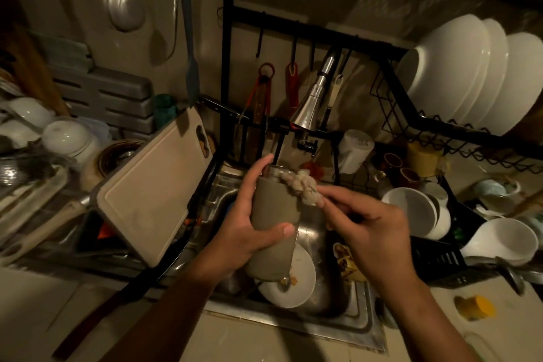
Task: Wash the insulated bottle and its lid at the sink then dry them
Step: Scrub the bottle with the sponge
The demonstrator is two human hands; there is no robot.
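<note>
The insulated bottle (274, 209) is a tall beige cylinder with a metal rim, held over the steel sink (296, 323). My left hand (249, 223) grips its body, fingers round the far side and thumb across the front. My right hand (370, 229) pinches a soapy, foamy scrubber (302, 186) against the bottle's upper right side, near the open mouth. The bottle's lid is nowhere in view. The faucet head (311, 103) hangs above and behind the bottle; no water stream shows.
A dirty white plate (299, 288) lies in the sink under the bottle. A cutting board (152, 188) leans at the left. White bowls (417, 211) fill a black drainer at right, big bowls (470, 73) on the rack above. A yellow object (476, 307) sits on the counter.
</note>
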